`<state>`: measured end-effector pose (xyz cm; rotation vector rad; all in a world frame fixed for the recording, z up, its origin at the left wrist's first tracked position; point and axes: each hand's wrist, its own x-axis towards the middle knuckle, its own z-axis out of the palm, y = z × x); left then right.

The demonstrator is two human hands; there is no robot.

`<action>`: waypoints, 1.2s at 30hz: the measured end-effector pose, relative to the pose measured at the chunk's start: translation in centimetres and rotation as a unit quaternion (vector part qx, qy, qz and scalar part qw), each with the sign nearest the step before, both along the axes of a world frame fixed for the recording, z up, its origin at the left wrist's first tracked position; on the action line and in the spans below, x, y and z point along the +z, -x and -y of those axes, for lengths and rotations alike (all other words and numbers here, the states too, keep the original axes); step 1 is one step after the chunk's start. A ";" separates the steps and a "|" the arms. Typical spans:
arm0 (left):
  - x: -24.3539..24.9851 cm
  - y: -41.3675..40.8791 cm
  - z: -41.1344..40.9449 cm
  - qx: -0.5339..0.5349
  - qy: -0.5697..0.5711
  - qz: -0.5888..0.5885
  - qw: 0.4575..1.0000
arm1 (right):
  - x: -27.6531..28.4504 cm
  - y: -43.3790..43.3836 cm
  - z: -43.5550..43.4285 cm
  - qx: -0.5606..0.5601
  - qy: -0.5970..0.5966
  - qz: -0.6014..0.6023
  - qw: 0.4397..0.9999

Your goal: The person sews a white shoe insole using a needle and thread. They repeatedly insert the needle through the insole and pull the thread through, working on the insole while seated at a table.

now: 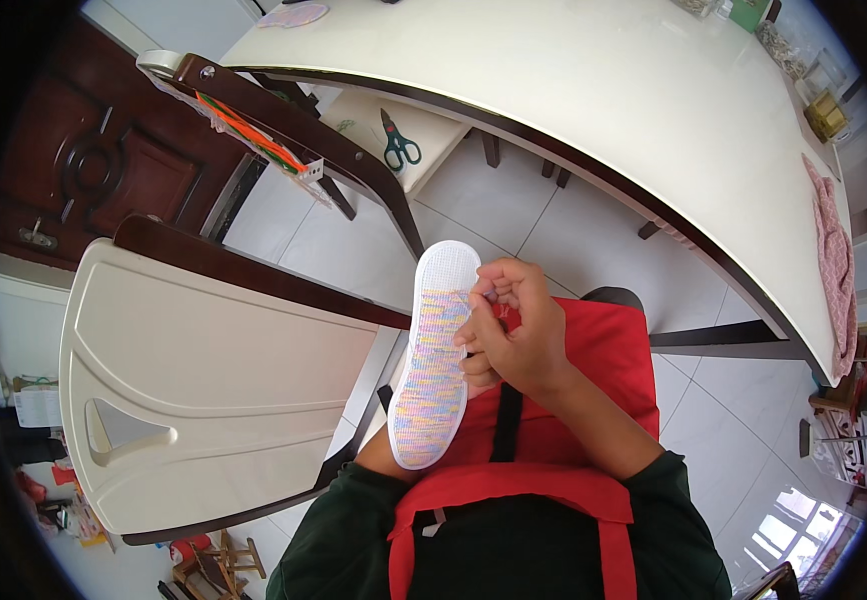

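Note:
A white mesh shoe insole [433, 360] lies lengthwise over my lap, most of it covered with pastel multicolored yarn stitches; its toe end shows bare white mesh. My left hand [484, 381] is mostly hidden beneath the insole and behind the other hand, with some fingers showing at the insole's right edge, holding it. My right hand [520, 326] is at that same edge, thumb and index finger pinched together by the top rows of stitches. A thin strand appears near the pinched fingertips; whether a needle is there is too small to tell. A red apron [606, 360] lies under both hands.
A white table [553, 82] curves across the front, with a pink cloth [831, 270] at its right end. Scissors [400, 142] lie on a seat beneath it. Orange and green yarn [253, 135] hangs from a chair frame. A white-backed chair [216, 337] stands at left.

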<state>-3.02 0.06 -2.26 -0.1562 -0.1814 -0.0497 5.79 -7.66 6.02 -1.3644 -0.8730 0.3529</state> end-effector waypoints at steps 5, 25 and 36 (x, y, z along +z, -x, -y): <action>0.4 0.2 0.0 0.012 -0.020 -0.030 0.999 | -0.5 -0.1 -0.3 -0.020 -0.001 0.028 0.999; 0.9 -0.8 -1.0 0.058 -0.313 -0.223 0.921 | -2.2 -1.8 0.1 -0.051 0.037 -0.043 0.997; 2.9 -1.5 -0.8 0.033 -0.432 -0.307 0.847 | -2.2 -3.5 1.1 -0.047 0.087 0.013 0.995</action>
